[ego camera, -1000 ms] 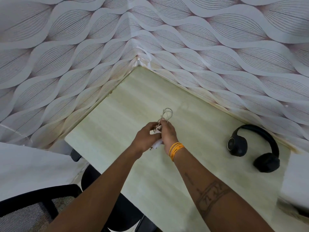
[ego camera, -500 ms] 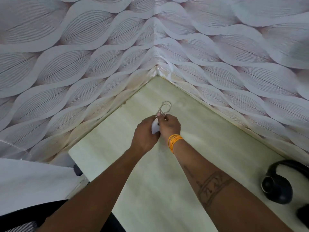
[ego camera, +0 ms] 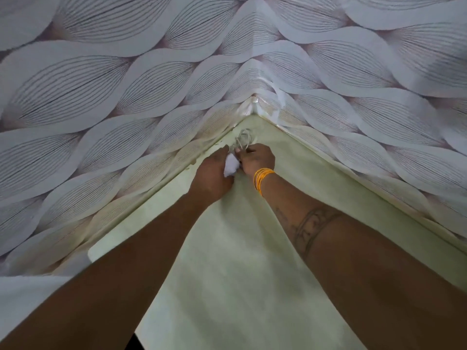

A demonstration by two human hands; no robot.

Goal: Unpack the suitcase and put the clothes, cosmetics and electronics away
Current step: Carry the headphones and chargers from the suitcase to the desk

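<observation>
A view from the head looks down at two bare forearms reaching forward over a pale green surface (ego camera: pixel 242 261) that runs into a corner between two walls. Patterned wallpaper (ego camera: pixel 106 79) of large leaf shapes with fine dark lines covers both walls and fills the frame from 9 o'clock, over 12 o'clock, to 3 o'clock.

The left forearm enters from 7 o'clock. The left hand (ego camera: pixel 212 174) sits just left of the frame's centre, knuckles up, its grip curled around a small white charger block (ego camera: pixel 231 165), which shows between the two hands. How far the fingers wrap under the block is hidden.

Just beyond the hands, toward 12 o'clock, a small coil of pale cable (ego camera: pixel 243 140) loops above the fingertips, close to the corner where the walls meet. Whether the coil touches the surface cannot be told.

The right hand (ego camera: pixel 257 159) lies immediately right of the block, touching or nearly touching the left hand. Its grip is pressed together, fingertips pinching the cable at the base of the coil. Orange bangles (ego camera: pixel 262 179) circle the right wrist, and a dark band tattoo (ego camera: pixel 312 227) crosses the right forearm, which enters from 4 o'clock.
</observation>
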